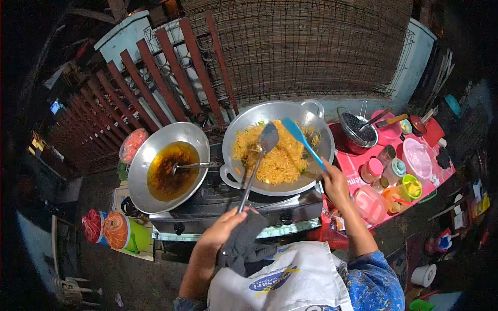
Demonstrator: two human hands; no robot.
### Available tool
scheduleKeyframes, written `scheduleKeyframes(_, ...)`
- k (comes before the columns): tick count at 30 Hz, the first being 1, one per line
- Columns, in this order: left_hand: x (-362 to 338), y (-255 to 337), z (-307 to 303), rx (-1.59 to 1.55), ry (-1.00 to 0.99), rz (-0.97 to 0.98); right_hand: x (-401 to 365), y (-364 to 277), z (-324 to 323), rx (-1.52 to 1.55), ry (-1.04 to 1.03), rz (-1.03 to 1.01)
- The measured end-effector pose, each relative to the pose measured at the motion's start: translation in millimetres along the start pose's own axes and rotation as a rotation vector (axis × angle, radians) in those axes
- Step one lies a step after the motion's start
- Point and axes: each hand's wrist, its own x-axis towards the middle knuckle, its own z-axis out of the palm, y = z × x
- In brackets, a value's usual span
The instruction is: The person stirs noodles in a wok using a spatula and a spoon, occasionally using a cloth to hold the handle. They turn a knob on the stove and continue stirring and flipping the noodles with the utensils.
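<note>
A large two-handled wok (228, 150) holds a heap of orange-yellow noodles (282, 163) with bits of green. My left hand (224, 228) is closed around the handle of a long metal spatula (254, 173), whose dark, rounded head rests over the noodles. My right hand (336, 184) grips a blue spatula (306, 141), its slightly blurred blade at the upper part of the heap. A dark grey cloth (245, 243) hangs just beside my left hand. Both woks sit on a black stove (238, 205).
On the left, a second wok (140, 179) contains brown oily liquid and a ladle (194, 166). Jars and containers, including a pink-lidded jar (371, 170), crowd a pink table (353, 166) at right. Green and blue buckets (136, 236) stand lower left. A slatted fence (168, 78) rises behind.
</note>
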Motion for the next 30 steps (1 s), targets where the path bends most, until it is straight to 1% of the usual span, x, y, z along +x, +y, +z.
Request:
scheduleKeyframes(1,4,-4,2,0.310,0.015,0.085,0,-1,-4,0.046,0.026,-0.027)
scheduleKeyframes(2,11,-12,-4,0.568,0.041,0.209,-2,-5,-10,0.042,0.017,-0.024)
scheduleKeyframes(3,13,-13,-3,0.559,0.041,0.203,-4,-13,-16,0.055,-0.047,-0.092)
scheduleKeyframes(4,15,-13,-2,0.692,0.090,0.162,-6,-21,-21,0.070,-0.110,-0.161)
scheduleKeyframes(5,17,-12,-1,0.827,0.140,0.122,-11,-29,-24,0.068,-0.116,-0.159)
scheduleKeyframes(6,18,-12,1,0.829,0.172,0.070,-17,-37,-27,-0.070,-0.193,-0.209)
scheduleKeyframes(7,18,-14,1,0.826,0.172,0.070,-20,-41,-27,-0.208,-0.267,-0.258)
scheduleKeyframes(10,17,-18,4,0.867,0.216,0.108,-14,-30,-33,-0.290,-0.201,-0.175)
scheduleKeyframes(11,15,-16,8,0.950,0.279,0.086,-9,-31,-37,-0.313,-0.164,-0.145)
scheduleKeyframes(12,13,-15,11,1.033,0.343,0.059,-8,-33,-38,-0.241,-0.105,-0.123)
scheduleKeyframes(13,11,-17,11,1.027,0.344,0.054,-8,-34,-39,-0.242,-0.112,-0.124)
scheduleKeyframes(15,10,-20,12,1.195,0.431,0.061,-5,-36,-42,-0.250,-0.084,-0.167)
scheduleKeyframes(16,10,-21,13,1.193,0.431,0.063,-4,-38,-42,-0.252,-0.084,-0.169)
scheduleKeyframes(18,9,-25,14,1.250,0.505,0.018,-5,-43,-40,-0.444,-0.112,-0.319)
scheduleKeyframes(19,9,-27,13,1.251,0.504,0.021,-2,-39,-39,-0.445,-0.108,-0.319)
scheduleKeyframes(21,8,-33,13,1.260,0.569,0.067,8,-28,-37,-0.501,-0.063,-0.199)
scheduleKeyframes(22,9,-36,12,1.257,0.575,0.070,10,-27,-38,-0.463,-0.064,-0.195)
scheduleKeyframes(23,9,-38,11,1.267,0.592,0.117,11,-30,-38,-0.463,-0.063,-0.203)
scheduleKeyframes(24,9,-42,10,1.278,0.604,0.163,9,-35,-36,-0.419,-0.078,-0.275)
scheduleKeyframes(25,11,-46,8,1.279,0.602,0.165,7,-39,-33,-0.375,-0.090,-0.343)
scheduleKeyframes(27,13,-55,3,1.271,0.621,0.278,9,-35,-26,-0.407,-0.088,-0.322)
scheduleKeyframes(29,12,-61,4,1.290,0.613,0.281,21,-23,-23,-0.442,-0.086,-0.161)
scheduleKeyframes(30,11,-62,4,1.308,0.607,0.279,28,-19,-24,-0.386,-0.091,-0.148)
